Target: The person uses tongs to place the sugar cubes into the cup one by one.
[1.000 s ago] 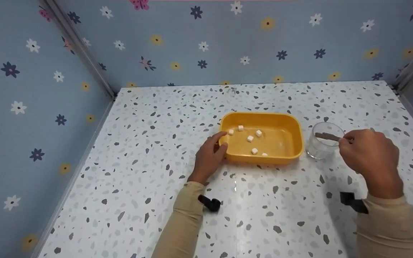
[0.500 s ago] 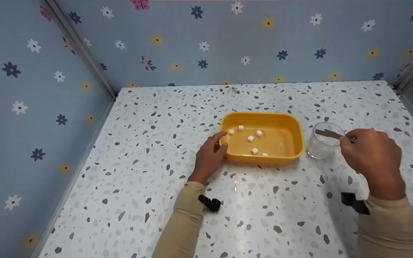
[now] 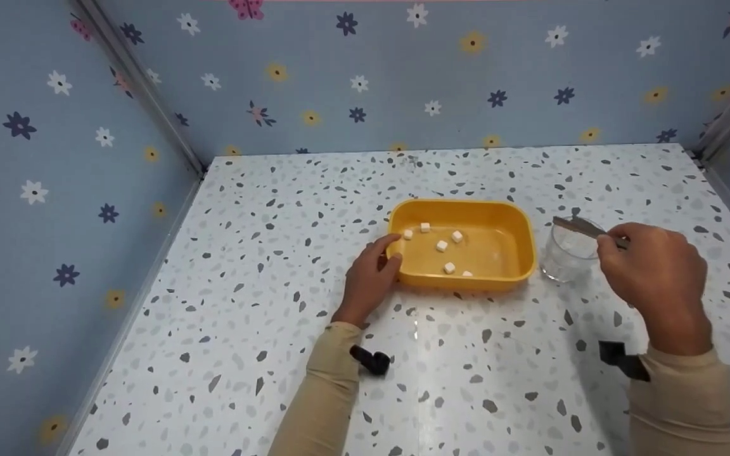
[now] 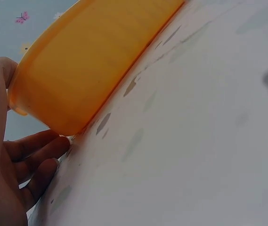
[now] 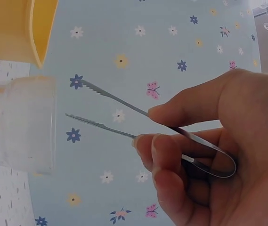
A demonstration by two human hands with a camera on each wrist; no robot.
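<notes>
My left hand (image 3: 370, 282) grips the left end of a yellow plastic tub (image 3: 504, 283), with a finger over the rim in the head view. In the left wrist view, the other fingers (image 4: 42, 179) lie low by the tub's end, close to the table. Several small white cubes (image 3: 441, 246) are scattered over the tub floor. My right hand (image 3: 653, 278) pinches metal tweezers (image 5: 117, 100) between thumb and fingers. Their serrated tips stand apart with nothing between them, in front of the mouth of a clear glass (image 5: 23, 125) in the right wrist view.
The glass stands just right of the tub on a white speckled table (image 3: 244, 253). A blue flowered panel (image 3: 390, 76) rises behind, and another panel (image 3: 67, 221) runs along the left side.
The tweezers' tips have risen and shifted slightly away, from within the glass's outline to its far rim. My left hand and the tub have stayed in place.
</notes>
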